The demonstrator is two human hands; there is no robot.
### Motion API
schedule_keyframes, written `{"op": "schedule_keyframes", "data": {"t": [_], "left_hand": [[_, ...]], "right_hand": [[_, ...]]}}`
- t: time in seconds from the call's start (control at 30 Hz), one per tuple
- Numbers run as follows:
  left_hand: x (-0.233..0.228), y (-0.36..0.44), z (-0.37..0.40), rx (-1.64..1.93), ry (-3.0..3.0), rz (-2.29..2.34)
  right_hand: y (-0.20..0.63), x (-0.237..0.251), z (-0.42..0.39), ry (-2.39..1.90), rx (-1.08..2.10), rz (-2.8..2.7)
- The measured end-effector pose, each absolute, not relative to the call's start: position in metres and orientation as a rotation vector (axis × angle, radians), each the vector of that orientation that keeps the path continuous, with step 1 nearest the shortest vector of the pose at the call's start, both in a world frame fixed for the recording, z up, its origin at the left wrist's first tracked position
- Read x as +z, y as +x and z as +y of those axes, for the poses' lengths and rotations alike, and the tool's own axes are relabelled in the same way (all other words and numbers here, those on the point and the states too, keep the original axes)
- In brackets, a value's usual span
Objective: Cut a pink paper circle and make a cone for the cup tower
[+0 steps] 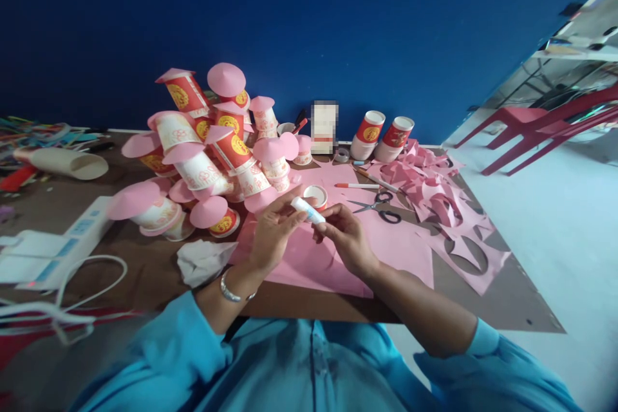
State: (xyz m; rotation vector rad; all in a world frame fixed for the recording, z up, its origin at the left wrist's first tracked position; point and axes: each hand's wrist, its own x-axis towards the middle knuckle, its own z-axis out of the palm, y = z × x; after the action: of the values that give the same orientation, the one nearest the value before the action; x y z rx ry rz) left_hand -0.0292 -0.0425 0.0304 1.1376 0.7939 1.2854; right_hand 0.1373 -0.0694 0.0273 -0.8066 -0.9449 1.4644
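From your head camera, you hold the glue stick point(308, 210) with both hands over the pink paper point(333, 251): left hand point(275, 232) curled round its top, right hand point(345, 238) pinching its bottom. Many capped cups point(193, 154) look done; two plain cups point(381, 135) look left.

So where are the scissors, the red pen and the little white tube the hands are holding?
scissors point(381, 205): head view, on the crossing of the blades and handles.
red pen point(358, 186): head view, middle of its barrel.
white tube point(308, 210): head view, middle of its body, between both hands.
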Motion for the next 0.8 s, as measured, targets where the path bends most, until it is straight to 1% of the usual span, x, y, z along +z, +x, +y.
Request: {"op": "schedule_keyframes", "data": {"t": [0.07,0.23,0.43,0.63,0.8], "left_hand": [[0.0307,-0.0294,-0.0426,1.291,1.141,0.793],[0.0343,-0.0297,-0.0435,1.264,1.186,0.758],[0.0396,-0.0285,-0.0447,1.294,1.232,0.782],[0.0379,-0.0276,-0.0444,1.302,1.223,0.715],[0.0370,-0.0290,-0.0438,1.332,1.248,0.721]], "right_hand": [[0.1373,0.0279,-0.0695,-0.812,1.406,-0.941],[0.1383,0.0258,-0.0668,-0.756,1.682,-0.925],[0.1368,0.0292,-0.0656,-0.772,1.514,-0.807],[0.1405,0.0266,-0.0627,-0.707,1.743,-0.791],[0.1384,0.0254,-0.0618,-0.724,1.623,-0.778]]}}
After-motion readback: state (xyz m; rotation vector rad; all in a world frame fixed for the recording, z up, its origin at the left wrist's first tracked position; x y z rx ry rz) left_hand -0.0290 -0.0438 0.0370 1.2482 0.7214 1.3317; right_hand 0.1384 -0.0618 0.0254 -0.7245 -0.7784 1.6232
